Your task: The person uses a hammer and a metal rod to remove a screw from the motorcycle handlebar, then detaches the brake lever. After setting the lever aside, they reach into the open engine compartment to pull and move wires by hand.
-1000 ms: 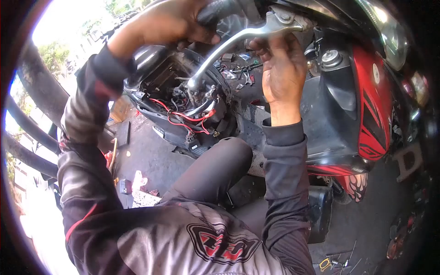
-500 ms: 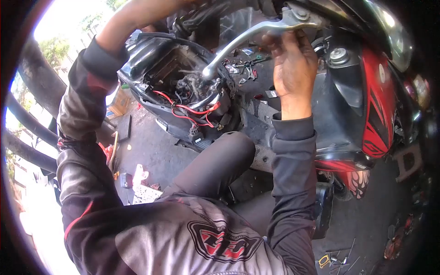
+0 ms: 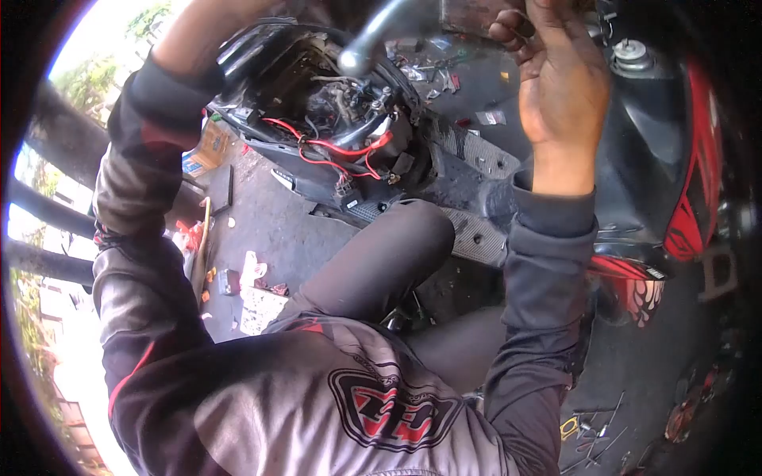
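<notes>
My right hand is raised at the top right, palm toward me. Its fingers are curled beside a dark brownish part near the base of a silver brake lever. The fingertips run to the top edge, and what they pinch is hidden. The lever's round end hangs over the scooter's opened rear body. My left forearm reaches up past the top edge, so that hand is out of sight.
Red wires hang from the opened body. A ridged footboard and black-and-red panels lie to the right. Tools are on the floor at lower right. A cardboard box stands at left.
The view has shifted, and the lever now sits higher in it, partly cut off. My right hand has moved up and right in the picture, its fingers more curled.
</notes>
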### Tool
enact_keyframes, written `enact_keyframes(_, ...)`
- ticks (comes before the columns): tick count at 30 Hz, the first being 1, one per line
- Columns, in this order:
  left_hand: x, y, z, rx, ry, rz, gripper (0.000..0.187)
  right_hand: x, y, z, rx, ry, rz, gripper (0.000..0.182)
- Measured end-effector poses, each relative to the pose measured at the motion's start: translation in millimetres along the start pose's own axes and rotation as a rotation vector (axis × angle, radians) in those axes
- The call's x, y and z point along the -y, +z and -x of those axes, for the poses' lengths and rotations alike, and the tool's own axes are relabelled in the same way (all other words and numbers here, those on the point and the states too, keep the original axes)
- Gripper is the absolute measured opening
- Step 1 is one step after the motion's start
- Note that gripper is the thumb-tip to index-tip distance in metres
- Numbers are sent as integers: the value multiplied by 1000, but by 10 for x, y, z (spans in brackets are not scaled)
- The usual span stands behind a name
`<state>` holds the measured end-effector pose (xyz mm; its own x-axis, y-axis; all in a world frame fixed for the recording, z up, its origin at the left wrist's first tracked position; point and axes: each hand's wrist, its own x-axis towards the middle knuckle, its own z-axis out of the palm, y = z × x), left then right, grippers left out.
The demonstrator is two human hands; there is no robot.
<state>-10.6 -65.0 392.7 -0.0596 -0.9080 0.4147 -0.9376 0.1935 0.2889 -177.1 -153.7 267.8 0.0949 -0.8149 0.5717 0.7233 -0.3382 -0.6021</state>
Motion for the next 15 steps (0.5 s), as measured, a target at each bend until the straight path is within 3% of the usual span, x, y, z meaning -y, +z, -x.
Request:
enact_keyframes(1, 80, 0, 7, 18, 9, 2, 53, -6, -64, 49, -20, 0, 3, 21)
enact_keyframes(3, 259, -4, 17, -47, 295, -114, 42, -12, -211, 170, 52, 69, 27, 25)
enact_keyframes(5, 431, 32, -16, -100, 605, -206, 33, 19, -199, 263, -126, 181, 173, 29)
enact_keyframes(6, 471, 55, -44, -119, 664, -238, 33, -4, -300, 321, -18, 213, 133, 28)
enact_keyframes(8, 499, 202, -45, -153, 656, -260, 34, -108, -524, 464, 122, 216, 116, 26)
enact_keyframes(10, 564, 281, -85, -200, 636, -280, 34, -163, -750, 681, 162, 125, 313, 24)
enact_keyframes(12, 662, 385, -36, -261, 607, -296, 35, -160, -895, 878, 138, 90, 447, 23)
enact_keyframes(15, 826, 613, 78, -346, 567, -299, 35, -84, -1071, 1169, 11, 228, 538, 24)
